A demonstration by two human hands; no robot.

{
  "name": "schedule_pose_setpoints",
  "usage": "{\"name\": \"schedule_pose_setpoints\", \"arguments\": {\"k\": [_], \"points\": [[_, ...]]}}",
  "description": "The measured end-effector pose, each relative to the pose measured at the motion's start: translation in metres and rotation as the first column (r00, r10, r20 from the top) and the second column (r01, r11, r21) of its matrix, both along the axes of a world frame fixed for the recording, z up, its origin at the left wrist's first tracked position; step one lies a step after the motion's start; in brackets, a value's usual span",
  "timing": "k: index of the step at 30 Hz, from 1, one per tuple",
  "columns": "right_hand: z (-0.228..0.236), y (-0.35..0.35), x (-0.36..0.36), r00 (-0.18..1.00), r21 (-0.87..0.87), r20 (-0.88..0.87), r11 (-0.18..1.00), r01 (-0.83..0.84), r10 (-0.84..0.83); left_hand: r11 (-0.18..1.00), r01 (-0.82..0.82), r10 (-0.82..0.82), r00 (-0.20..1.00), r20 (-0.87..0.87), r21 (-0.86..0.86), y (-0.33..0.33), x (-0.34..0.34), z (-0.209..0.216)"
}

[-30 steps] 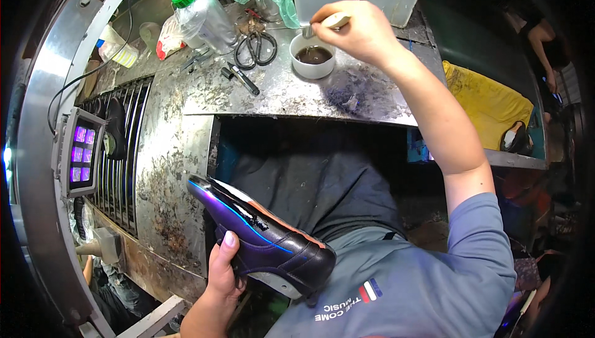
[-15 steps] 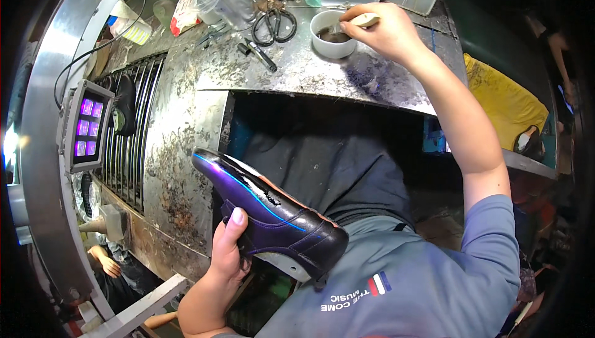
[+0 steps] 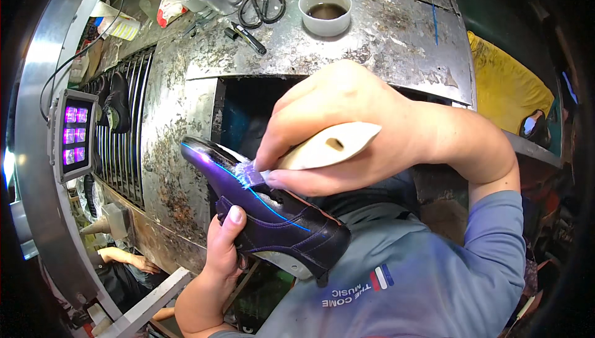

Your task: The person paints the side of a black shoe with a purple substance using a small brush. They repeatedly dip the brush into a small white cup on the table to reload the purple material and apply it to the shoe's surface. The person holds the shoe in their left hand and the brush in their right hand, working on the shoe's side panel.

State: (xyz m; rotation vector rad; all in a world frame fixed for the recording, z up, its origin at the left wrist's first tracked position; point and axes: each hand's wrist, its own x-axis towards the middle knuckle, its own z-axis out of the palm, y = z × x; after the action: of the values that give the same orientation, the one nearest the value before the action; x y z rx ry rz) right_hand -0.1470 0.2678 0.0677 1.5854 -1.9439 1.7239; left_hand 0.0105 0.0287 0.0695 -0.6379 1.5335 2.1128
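Observation:
A black shoe upper point(image 3: 273, 226), shaped on a last, lies tilted across my lap with its toe toward the upper left. My left hand point(image 3: 226, 239) grips it from below, thumb pressed on its side. In my right hand point(image 3: 347, 115) is a flat brush point(image 3: 328, 146) with a pale handle. Its bristles touch the shoe's lower edge, along a line that glows blue. Dark liquid fills the bottom of a white plastic bowl point(image 3: 325, 12) on the metal bench beyond my right hand.
A lamp with purple lights point(image 3: 75, 133) stands at the left, beside a bar grate point(image 3: 124, 146) holding dark shoes. Scissors point(image 3: 261, 8), a black marker point(image 3: 250, 39) and a clear bottle lie on the stained bench point(image 3: 396, 46). A yellow cloth point(image 3: 508, 84) hangs right. Another person's hand point(image 3: 145, 265) shows lower left.
My right hand has brought the brush from the bowl down to the shoe, its bristles now on the shoe's edge. The left hand still holds the shoe in nearly the same place.

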Motion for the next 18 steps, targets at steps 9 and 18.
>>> {"name": "schedule_pose_setpoints", "arguments": {"k": [9, 18], "points": [[0.008, 0.001, 0.007, 0.996, 0.074, 0.019, 0.994, -0.085, 0.083, 0.999, -0.021, 0.02, 1.0, -0.012, -0.045, 0.002, -0.001, 0.0], [0.016, 0.009, 0.009, 0.974, 0.197, -0.003, 0.955, -0.222, 0.227, 0.988, -0.088, 0.087, 0.996, -0.011, -0.127, -0.013, 0.008, -0.014]]}}
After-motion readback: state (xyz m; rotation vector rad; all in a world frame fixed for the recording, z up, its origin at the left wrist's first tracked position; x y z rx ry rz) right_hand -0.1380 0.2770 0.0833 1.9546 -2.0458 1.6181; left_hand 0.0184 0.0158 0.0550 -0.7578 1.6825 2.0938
